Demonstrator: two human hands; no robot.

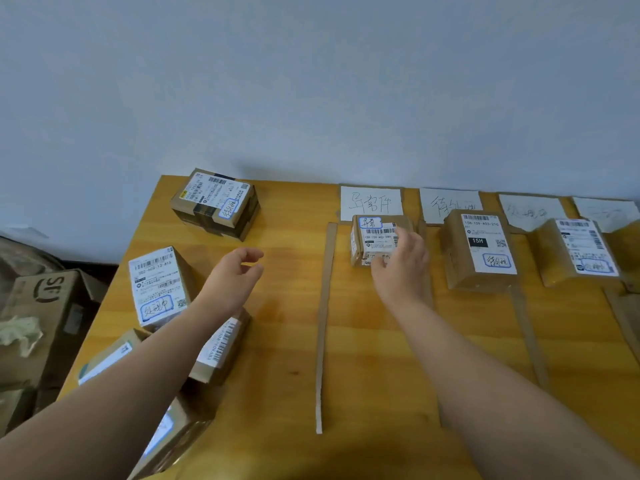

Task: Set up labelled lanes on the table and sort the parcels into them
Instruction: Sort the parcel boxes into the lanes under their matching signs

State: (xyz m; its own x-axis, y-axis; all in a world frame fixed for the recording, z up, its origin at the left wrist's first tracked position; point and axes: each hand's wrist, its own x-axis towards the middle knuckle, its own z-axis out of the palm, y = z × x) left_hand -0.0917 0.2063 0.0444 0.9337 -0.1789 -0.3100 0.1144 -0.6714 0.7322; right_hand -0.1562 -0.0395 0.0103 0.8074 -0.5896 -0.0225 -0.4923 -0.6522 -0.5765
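Note:
On the yellow wooden table (287, 306), cardboard strips (323, 323) mark off lanes, each headed by a white handwritten label (370, 202) at the wall. My right hand (401, 268) rests on a small brown parcel (374, 237) in the first lane, fingers over its near edge. The second lane holds a taller parcel (479, 247), the third another parcel (576, 251). My left hand (239, 268) hovers open above the table, holding nothing. Unsorted parcels lie at the left: one far (214, 202), one nearer (157, 285), more under my left forearm (221, 344).
A large cardboard box (41, 313) with crumpled paper stands on the floor left of the table. A plain grey-blue wall runs behind the table. Further labels (450, 204) (530, 209) (606, 211) line the back edge. Another strip (530, 337) divides the right lanes.

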